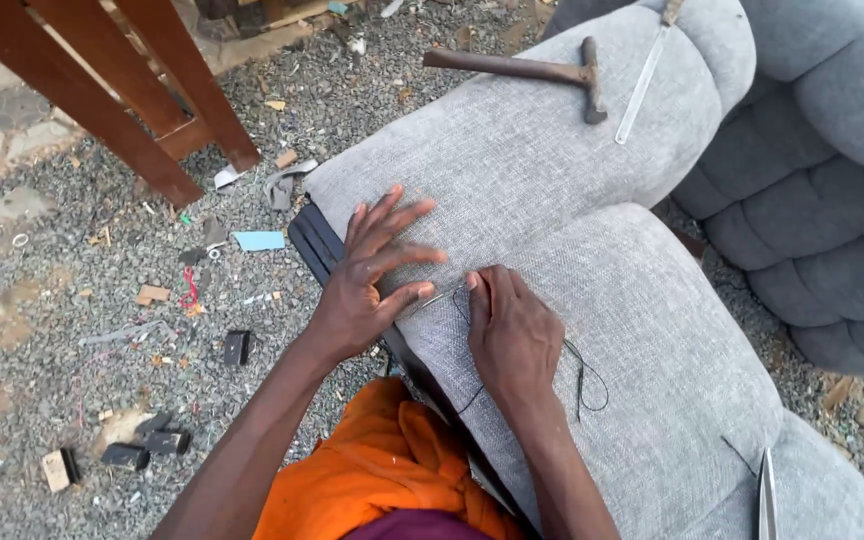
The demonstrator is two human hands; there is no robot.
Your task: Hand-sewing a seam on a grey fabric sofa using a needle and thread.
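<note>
A grey sofa (592,300) filled the right of the scene, its arm lying across the near middle over a gravel ground (62,330) strewn with scraps, and brown wooden legs (132,90) stood at the far left. The left hand (372,270) lay flat on the fabric, fingers spread wide and gripping nothing, pressing the cloth beside the seam. The right hand (512,330) sat just right of it, fingers curled down at the seam; a needle (439,297) seemed pinched there, though I could not tell for sure. Black thread (582,375) looped loosely behind that hand and might well snag or knot if pulled fast. The pressing fingers lay close to the point and could be pricked. A hammer (542,70) and a thin metal strip (642,75) rested on the far cushion. No containers showed.
</note>
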